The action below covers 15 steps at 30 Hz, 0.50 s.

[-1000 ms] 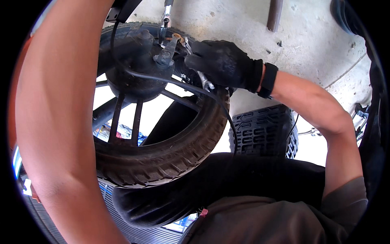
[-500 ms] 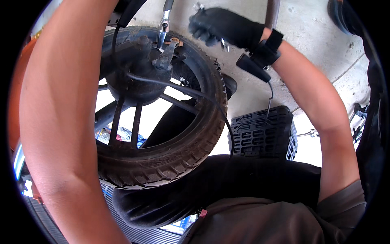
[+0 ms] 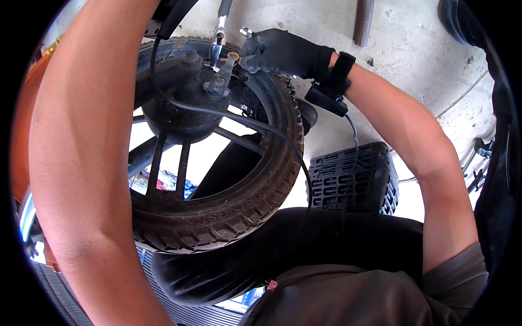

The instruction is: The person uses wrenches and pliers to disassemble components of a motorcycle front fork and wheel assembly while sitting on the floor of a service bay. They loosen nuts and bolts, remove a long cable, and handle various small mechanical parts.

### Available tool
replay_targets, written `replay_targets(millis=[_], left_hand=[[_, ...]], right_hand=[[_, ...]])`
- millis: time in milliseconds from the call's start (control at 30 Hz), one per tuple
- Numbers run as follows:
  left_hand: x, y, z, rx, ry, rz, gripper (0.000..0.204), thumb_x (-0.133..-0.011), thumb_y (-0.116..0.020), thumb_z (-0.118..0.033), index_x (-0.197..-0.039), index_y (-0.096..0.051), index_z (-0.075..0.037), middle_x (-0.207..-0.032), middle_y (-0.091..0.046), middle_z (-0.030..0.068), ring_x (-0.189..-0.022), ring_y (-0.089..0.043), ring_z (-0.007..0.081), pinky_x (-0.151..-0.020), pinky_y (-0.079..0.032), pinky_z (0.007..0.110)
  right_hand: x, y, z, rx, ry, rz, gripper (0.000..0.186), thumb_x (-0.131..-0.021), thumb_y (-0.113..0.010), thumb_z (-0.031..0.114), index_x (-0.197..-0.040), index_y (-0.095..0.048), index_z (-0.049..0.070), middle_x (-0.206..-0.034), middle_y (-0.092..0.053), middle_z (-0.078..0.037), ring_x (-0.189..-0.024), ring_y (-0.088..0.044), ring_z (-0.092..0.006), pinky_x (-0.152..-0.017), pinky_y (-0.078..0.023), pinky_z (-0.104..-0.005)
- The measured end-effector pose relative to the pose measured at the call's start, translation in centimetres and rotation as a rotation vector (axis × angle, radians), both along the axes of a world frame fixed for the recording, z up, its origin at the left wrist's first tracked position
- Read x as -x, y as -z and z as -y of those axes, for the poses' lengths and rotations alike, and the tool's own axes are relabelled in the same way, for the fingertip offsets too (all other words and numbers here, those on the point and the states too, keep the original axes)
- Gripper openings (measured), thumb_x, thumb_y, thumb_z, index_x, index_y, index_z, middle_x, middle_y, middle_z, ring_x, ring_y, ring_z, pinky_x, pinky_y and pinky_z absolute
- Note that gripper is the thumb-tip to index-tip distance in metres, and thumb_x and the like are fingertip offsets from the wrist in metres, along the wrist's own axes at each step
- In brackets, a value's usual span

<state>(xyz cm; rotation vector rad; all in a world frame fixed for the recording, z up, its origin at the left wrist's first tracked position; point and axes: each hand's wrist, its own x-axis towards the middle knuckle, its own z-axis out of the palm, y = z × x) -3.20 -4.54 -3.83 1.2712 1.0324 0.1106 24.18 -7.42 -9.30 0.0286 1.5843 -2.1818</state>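
My right hand (image 3: 285,54), in a black glove, is closed on a silver wrench (image 3: 246,31), whose ends stick out either side of it. It is beside a small bracket with a rusty ring (image 3: 232,56) on the black hub (image 3: 179,114) of a spoked wheel with a treaded tyre (image 3: 217,221). A chrome tool with a dark handle (image 3: 218,35) stands at that bracket. My left forearm (image 3: 81,179) runs up along the left past the top edge; that hand is out of sight. A black cable (image 3: 234,115) crosses the wheel.
A black slotted plastic crate (image 3: 350,182) sits right of the tyre. A brown bar (image 3: 363,19) lies on the concrete floor (image 3: 413,60). My dark-trousered legs (image 3: 326,236) are below the wheel. An orange object (image 3: 27,130) is at the left rim.
My right hand with the wrench rose up and right away from the hub, then came back down-left to the bracket. A black device below my right wrist came into view.
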Motion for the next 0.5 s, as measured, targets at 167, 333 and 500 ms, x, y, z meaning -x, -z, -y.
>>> replay_targets(millis=[167, 333, 500], left_hand=[[0.0, -0.1, -0.1, -0.273, 0.242, -0.071, 0.019, -0.07, -0.08, -0.004, -0.084, -0.069, 0.001, -0.08, -0.068, 0.014, -0.071, -0.068, 0.0258, -0.061, -0.055, 0.036], [-0.5, -0.4, -0.1, -0.296, 0.265, -0.085, 0.019, -0.069, -0.081, -0.002, -0.082, -0.069, 0.001, -0.079, -0.069, 0.0134, -0.07, -0.068, 0.0248, -0.061, -0.054, 0.035], [-0.4, -0.6, 0.1, 0.038, 0.078, -0.174, 0.022, -0.069, -0.079, 0.001, -0.087, -0.067, 0.005, -0.082, -0.069, 0.0141, -0.072, -0.068, 0.0215, -0.063, -0.057, 0.034]], right_hand=[[-0.3, 0.0, 0.1, -0.022, 0.119, -0.066, 0.032, -0.09, -0.066, 0.026, -0.108, -0.067, 0.001, -0.091, -0.069, -0.013, -0.079, -0.065, -0.0192, -0.076, -0.051, -0.0316], [0.0, 0.1, -1.2, -0.16, -0.19, -0.02, 0.032, -0.09, -0.066, 0.026, -0.109, -0.067, 0.0, -0.096, -0.069, -0.012, -0.086, -0.065, -0.0157, -0.08, -0.051, -0.0285], [-0.8, 0.0, 0.4, 0.141, 0.065, 0.095, 0.037, -0.095, -0.061, 0.035, -0.11, -0.067, 0.001, -0.09, -0.067, -0.006, -0.078, -0.06, -0.0107, -0.073, -0.05, -0.0296]])
